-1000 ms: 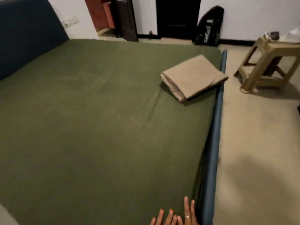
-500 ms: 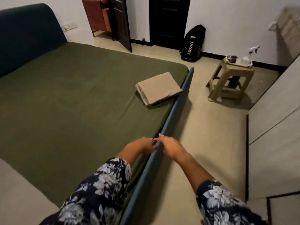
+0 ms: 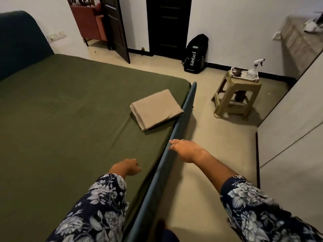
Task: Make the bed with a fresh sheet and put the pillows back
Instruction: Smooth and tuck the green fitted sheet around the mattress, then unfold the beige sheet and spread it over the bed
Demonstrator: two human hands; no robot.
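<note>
I see the olive-green sheet (image 3: 70, 123) spread flat over the mattress, a folded beige sheet (image 3: 156, 110) lying near the blue bed rail (image 3: 176, 130). My left hand (image 3: 126, 167) hovers over the green sheet, fingers loosely curled, holding nothing; my right hand (image 3: 185, 150) rests at the rail, fingers relaxed.
</note>
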